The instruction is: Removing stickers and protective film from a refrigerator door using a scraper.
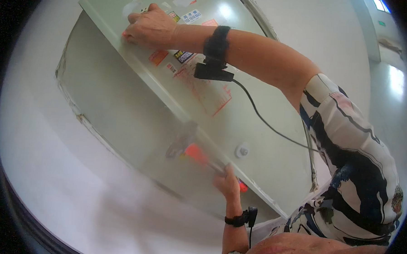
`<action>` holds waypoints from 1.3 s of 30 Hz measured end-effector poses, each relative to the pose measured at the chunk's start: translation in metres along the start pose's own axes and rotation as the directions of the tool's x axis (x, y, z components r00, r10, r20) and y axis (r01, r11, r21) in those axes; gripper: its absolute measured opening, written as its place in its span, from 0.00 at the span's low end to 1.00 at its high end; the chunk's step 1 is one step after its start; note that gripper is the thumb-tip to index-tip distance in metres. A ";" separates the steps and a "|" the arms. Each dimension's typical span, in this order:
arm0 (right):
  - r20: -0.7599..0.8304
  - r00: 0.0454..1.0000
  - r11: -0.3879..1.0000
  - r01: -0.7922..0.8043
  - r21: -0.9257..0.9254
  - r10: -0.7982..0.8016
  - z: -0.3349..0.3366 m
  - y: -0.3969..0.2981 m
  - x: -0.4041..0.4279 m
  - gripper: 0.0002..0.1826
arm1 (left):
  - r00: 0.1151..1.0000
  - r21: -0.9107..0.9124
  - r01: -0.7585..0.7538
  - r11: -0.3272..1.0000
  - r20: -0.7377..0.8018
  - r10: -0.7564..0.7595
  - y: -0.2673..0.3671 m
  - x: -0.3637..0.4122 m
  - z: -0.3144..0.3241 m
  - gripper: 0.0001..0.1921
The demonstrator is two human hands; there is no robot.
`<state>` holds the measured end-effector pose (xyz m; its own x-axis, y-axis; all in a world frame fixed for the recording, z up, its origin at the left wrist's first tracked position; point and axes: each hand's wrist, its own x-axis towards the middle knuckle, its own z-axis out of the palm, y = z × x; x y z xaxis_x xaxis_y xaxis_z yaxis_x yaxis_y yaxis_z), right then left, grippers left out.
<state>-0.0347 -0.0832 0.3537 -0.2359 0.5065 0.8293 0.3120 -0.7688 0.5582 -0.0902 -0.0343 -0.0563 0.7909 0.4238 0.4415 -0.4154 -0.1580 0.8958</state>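
Observation:
My left hand [229, 184], in the lower middle, is wrapped around a hammer-like tool [197, 154] that has a red part below its head. Motion blur smears the tool's head, so its exact shape is unclear. A bit of red [243, 187] shows beside the fist. At the upper left, my right hand [150, 29] rests with curled fingers on a pale green door panel [271, 130], close to its long edge. A small red spot appears under those fingers; whether they hold anything is hidden. Both wrists wear black straps with a device and cable.
Several stickers [159, 57] bearing writing and red marks cover the door panel near my right arm. A round fitting [244, 150] sticks out of it lower down. Beyond the panel's edge lies a shaded grey-green surface [123, 89] with a rough border, then a white wall [85, 186].

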 end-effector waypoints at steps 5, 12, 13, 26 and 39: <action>0.073 0.997 0.997 -0.029 -0.072 0.034 0.000 -0.006 0.012 0.10 | 0.996 -0.005 -0.087 0.996 -0.005 0.087 -0.003 0.002 0.002 0.18; 0.005 0.998 0.992 -0.065 -0.107 0.066 0.007 -0.015 0.016 0.09 | 0.992 0.011 -0.117 0.993 -0.036 0.117 0.003 0.002 0.001 0.16; 0.004 0.998 0.992 -0.065 -0.108 0.066 0.010 -0.016 0.015 0.09 | 0.993 0.026 -0.107 0.994 -0.042 0.108 0.002 0.003 0.001 0.16; 0.028 1.000 0.999 -0.004 0.044 0.003 0.011 0.004 0.006 0.09 | 1.000 -0.004 -0.002 1.000 -0.017 0.001 0.004 0.004 0.005 0.18; 0.143 0.982 0.993 -0.122 -0.002 0.121 0.008 -0.009 0.018 0.10 | 1.000 0.031 0.003 1.000 -0.015 -0.002 0.010 0.002 0.001 0.20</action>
<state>-0.0347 -0.0644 0.3640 -0.0628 0.4604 0.8855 0.3366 -0.8255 0.4531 -0.0917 -0.0361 -0.0463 0.7851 0.4376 0.4384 -0.3991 -0.1839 0.8983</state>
